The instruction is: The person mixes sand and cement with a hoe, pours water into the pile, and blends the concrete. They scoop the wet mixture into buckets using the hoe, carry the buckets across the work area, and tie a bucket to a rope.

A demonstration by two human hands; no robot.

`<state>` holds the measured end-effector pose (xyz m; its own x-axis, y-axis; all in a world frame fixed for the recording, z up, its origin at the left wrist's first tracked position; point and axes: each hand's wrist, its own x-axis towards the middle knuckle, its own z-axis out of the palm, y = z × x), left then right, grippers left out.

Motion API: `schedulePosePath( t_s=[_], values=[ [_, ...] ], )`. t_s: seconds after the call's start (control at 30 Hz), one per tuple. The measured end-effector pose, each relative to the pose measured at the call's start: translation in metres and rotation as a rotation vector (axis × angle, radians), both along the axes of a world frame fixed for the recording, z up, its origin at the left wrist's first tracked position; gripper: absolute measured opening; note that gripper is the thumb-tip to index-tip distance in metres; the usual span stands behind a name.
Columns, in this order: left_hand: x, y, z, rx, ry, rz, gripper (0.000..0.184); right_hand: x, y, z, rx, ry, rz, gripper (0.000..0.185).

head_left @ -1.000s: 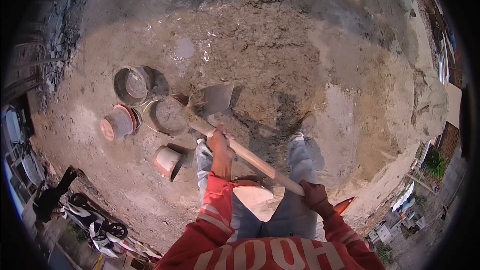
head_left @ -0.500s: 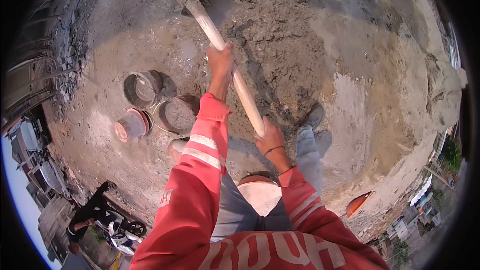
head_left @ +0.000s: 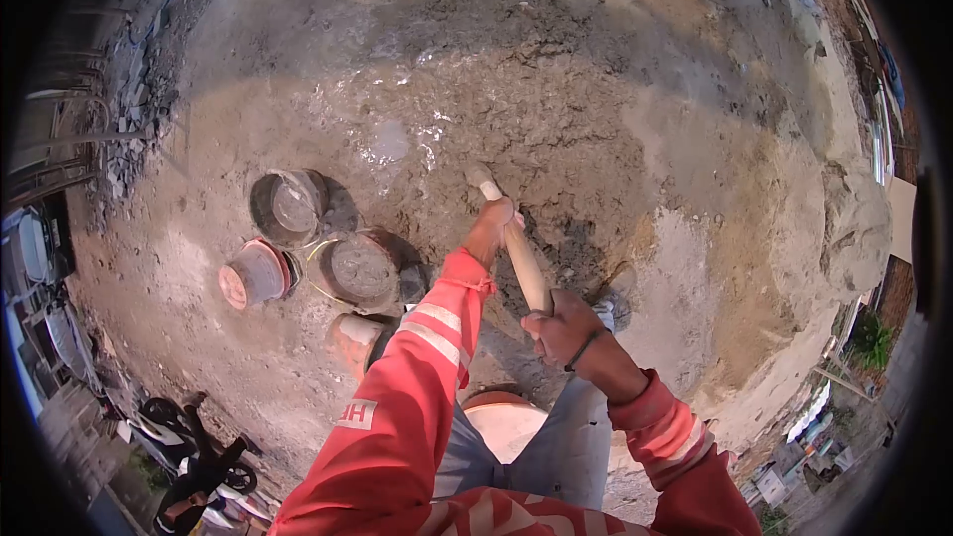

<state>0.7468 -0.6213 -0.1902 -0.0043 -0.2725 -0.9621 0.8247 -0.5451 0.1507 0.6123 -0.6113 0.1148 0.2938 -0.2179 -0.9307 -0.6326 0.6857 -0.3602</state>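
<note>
While the left hand (head_left: 488, 228) clasps the wooden handle (head_left: 526, 268) mid-frame, the right hand (head_left: 571, 333) is clenched round its near end, lower and rightward. Tool head (head_left: 480, 175) now drawn back from top of frame to centre, putting the work at wet mud (head_left: 566, 129) nearer the legs (head_left: 571, 437); blade not discernible. Buckets (head_left: 260, 273) left of centre.

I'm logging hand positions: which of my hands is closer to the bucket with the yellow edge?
Left. Your left hand grips the wooden handle, right of the bucket and slightly farther forward; your right hand grips the handle's near end, farther right and closer to you.
</note>
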Motion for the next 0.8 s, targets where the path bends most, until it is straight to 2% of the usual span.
schedulePosePath(
  t_s=[0.03,0.13,0.2,0.3,0.37,0.47,0.53,0.7,0.77,0.8],
  values=[
    [0.005,-0.003,0.018,0.015,0.05,0.056,0.013,-0.009,-0.002,-0.005,-0.004,-0.078,0.02,0.023],
    [0.028,-0.007,0.075,-0.04,0.018,0.149,0.008,-0.034,0.009,0.024,-0.388,-0.069,0.293,0.028],
    [0.028,-0.01,0.102,-0.051,-0.161,0.076,0.006,-0.063,0.027,0.022,-0.435,-0.118,0.314,0.036],
    [0.019,-0.016,0.124,-0.107,-0.475,0.008,0.007,-0.095,0.082,-0.07,-0.5,-0.106,0.34,0.049],
    [0.025,-0.028,0.108,-0.122,-0.638,-0.036,0.009,-0.09,0.093,-0.127,-0.58,-0.063,0.402,0.054],
    [0.047,-0.059,0.135,-0.185,-0.776,-0.06,0.011,-0.059,0.079,-0.176,-0.648,-0.097,0.302,0.058],
    [0.058,-0.081,0.15,-0.262,-0.814,-0.027,0.013,-0.034,0.057,-0.182,-0.718,-0.067,0.228,0.06],
    [0.059,-0.126,0.113,-0.481,-1.025,-0.085,0.014,-0.014,0.008,-0.192,-0.859,0.074,0.201,0.061],
    [0.033,-0.127,0.064,-0.467,-0.978,-0.125,0.016,-0.038,0.019,-0.197,-0.744,0.123,0.198,0.059],
    [0.009,-0.11,0.031,-0.324,-0.925,-0.279,0.022,-0.052,0.026,-0.196,-0.692,0.155,0.199,0.057]
  ],
)
